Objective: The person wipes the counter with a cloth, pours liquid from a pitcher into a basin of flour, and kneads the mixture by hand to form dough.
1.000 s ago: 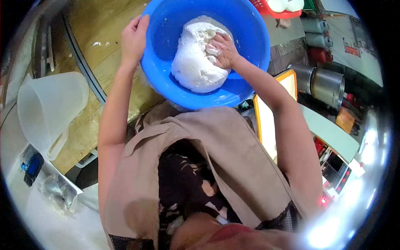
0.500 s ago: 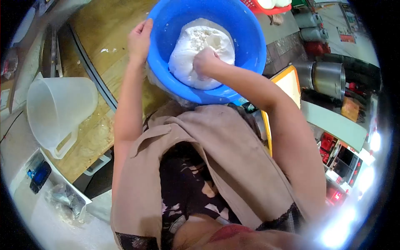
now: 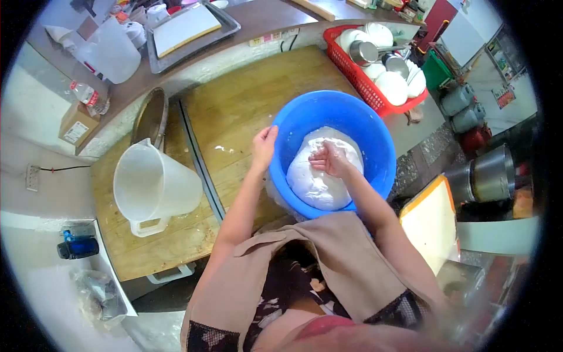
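Observation:
A large blue basin [image 3: 380, 138] stands on the wooden table, holding a big lump of white dough [image 3: 316, 186]. My left hand [image 3: 265, 146] grips the basin's left rim, thumb up along the edge. Over the dough, my right hand [image 3: 329, 159] is turned with its palm upward and its fingers apart, nothing in it. The back of that hand is close to the dough or resting on it; I cannot tell which. The dough's surface is uneven, with a rough patch near the hand.
A translucent plastic jug [image 3: 158, 185] lies left on the wooden table [image 3: 246, 88]. Behind the basin, a red basket [image 3: 358, 79] holds white bowls and metal pots. A baking tray [image 3: 226, 32] and a bottle [image 3: 88, 97] are on the back ledge. An orange-edged board [image 3: 431, 220] leans at right.
My right hand has gone from a fist pressed into the dough to an open, palm-up hand. The camera view has tilted up, bringing in the back ledge. My left hand stays on the rim.

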The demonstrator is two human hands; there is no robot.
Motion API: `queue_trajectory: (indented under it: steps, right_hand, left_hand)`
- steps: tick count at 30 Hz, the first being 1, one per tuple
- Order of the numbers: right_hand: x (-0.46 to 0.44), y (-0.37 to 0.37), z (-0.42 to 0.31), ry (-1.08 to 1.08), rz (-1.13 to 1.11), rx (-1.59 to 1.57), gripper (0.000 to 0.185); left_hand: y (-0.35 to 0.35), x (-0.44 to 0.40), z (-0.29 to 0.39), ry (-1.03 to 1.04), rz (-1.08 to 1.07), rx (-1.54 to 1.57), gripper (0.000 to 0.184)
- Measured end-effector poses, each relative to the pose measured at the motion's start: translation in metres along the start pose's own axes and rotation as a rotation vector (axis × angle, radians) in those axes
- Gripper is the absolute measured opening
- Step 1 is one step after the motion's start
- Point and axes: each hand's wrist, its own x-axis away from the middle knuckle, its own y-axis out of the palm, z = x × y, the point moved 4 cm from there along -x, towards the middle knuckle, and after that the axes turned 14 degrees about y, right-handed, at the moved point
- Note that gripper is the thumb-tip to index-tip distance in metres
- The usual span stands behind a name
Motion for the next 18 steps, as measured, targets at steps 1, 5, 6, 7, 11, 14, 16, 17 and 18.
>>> queue_trajectory:
  steps: [1,5,6,7,11,14,16,17,18]
  right_hand:
    - [0.003,0.011,-0.002,-0.010,-0.016,0.003,0.039]
    - [0.059,0.062,-0.025,-0.133,0.215,0.724,0.029]
    - [0.076,0.067,-0.030,-0.253,0.088,0.694,0.027]
    - [0.087,0.067,-0.035,-0.369,-0.042,0.661,0.026]
    - [0.083,-0.009,-0.031,-0.531,0.419,0.514,0.028]
    - [0.148,-0.014,-0.022,-1.199,1.079,0.875,0.027]
    - [0.195,-0.019,-0.011,-1.246,1.494,0.847,0.028]
    - [0.209,-0.026,-0.005,-1.105,1.725,0.920,0.030]
    - [0.205,-0.054,0.005,-0.930,1.763,0.915,0.031]
  left_hand:
    - [0.000,0.001,0.004,-0.039,0.007,-0.006,0.029]
    - [-0.002,-0.001,-0.007,0.008,-0.025,-0.040,0.034]
    - [-0.002,-0.002,-0.009,0.016,-0.020,-0.045,0.034]
    - [-0.001,-0.002,-0.011,0.014,-0.010,0.011,0.033]
    - [0.000,-0.001,-0.014,-0.005,0.019,0.105,0.031]
    - [0.000,0.000,-0.015,0.036,0.007,0.109,0.031]
    - [0.000,0.003,-0.013,0.007,0.016,0.104,0.030]
    - [-0.001,0.004,-0.011,-0.011,0.034,0.102,0.030]
    - [0.001,0.005,-0.007,-0.017,0.016,0.097,0.030]
